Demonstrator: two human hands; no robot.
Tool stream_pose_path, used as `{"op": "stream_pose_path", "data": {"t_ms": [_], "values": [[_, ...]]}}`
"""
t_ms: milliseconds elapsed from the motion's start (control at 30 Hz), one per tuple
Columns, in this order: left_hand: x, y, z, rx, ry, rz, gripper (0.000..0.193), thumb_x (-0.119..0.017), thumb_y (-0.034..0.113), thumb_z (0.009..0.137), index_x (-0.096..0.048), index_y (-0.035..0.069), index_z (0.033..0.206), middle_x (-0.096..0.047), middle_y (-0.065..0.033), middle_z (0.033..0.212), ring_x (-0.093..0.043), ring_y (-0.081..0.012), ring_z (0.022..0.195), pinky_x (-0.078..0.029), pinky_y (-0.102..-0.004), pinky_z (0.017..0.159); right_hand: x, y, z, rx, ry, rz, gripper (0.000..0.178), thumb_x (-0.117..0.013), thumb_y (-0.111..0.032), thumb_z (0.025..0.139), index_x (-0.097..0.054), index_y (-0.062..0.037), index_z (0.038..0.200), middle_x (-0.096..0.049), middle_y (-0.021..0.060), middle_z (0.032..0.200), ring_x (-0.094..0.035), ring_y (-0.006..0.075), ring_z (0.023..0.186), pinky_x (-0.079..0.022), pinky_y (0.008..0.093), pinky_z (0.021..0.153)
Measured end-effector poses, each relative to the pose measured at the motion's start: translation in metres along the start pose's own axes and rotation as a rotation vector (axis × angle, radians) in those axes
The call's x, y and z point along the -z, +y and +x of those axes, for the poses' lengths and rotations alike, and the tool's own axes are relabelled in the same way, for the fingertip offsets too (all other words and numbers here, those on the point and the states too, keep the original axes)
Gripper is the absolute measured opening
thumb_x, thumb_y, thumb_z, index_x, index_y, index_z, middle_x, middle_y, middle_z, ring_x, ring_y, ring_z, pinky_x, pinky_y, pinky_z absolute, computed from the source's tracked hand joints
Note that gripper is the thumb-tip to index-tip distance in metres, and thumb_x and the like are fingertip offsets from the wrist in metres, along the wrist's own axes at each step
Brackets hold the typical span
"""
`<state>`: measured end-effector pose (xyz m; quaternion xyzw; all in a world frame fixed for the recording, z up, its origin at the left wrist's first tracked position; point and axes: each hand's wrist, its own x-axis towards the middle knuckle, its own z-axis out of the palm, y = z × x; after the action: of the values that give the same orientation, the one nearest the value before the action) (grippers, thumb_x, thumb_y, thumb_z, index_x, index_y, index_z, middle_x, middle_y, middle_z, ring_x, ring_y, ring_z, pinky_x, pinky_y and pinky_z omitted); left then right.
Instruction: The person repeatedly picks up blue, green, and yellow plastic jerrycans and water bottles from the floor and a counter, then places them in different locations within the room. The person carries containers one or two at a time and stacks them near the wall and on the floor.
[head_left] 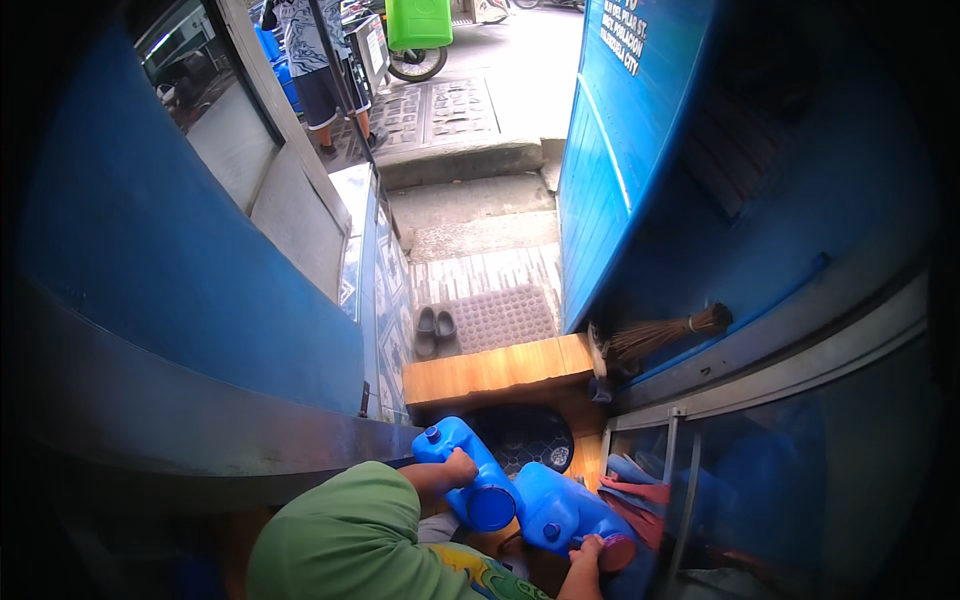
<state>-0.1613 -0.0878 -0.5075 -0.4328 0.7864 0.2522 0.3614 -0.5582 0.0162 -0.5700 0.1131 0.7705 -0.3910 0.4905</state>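
Note:
Two blue plastic water jugs are close together at the bottom centre. My left hand (459, 468) is closed around the handle of the left jug (468, 444). That jug is tilted, with a wide dark blue cap toward me and a small cap at its far end. The right jug (548, 492) also lies tilted, its reddish wide cap (617, 552) turned toward the right. At its near side my right hand (586, 549) has its fingers curled on the handle, which is partly hidden. My green sleeve (345, 530) fills the lower left.
Beyond the jugs are a black mat (550, 436), a wooden step (500, 368), dark shoes (436, 328) and a grey bumpy mat (510, 315). An open blue door (630, 130) and a stick broom (665, 333) flank the right. Outside, a person (312, 60) stands near a green container (418, 24).

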Motion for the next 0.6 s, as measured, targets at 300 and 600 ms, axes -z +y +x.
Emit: {"op": "stream_pose_path", "data": {"t_ms": [300,600], "values": [[0.006,-0.013,-0.065,0.025,0.127,0.058,0.023,-0.056,0.030,0.090,-0.072,0.023,0.105,-0.070,-0.0049,0.104,-0.067,-0.0239,0.099,-0.045,-0.0392,0.083,0.109,0.048,-0.068,0.335,0.038,-0.157,0.056,-0.052,0.006,0.074,-0.047,-0.0114,0.127,-0.054,0.0144,0.116,-0.051,0.0272,0.103,-0.044,0.0426,0.091],[0.004,0.033,-0.126,-0.089,0.261,-0.047,0.027,-0.066,0.036,0.084,-0.070,0.012,0.096,-0.070,-0.0133,0.094,-0.068,-0.0324,0.090,-0.054,-0.0430,0.076,0.208,0.134,-0.179,0.393,-0.130,-0.062,0.038,-0.045,0.008,0.079,-0.052,-0.0097,0.112,-0.052,0.0086,0.076,-0.053,0.0161,0.056,-0.048,0.0330,0.048]]}}
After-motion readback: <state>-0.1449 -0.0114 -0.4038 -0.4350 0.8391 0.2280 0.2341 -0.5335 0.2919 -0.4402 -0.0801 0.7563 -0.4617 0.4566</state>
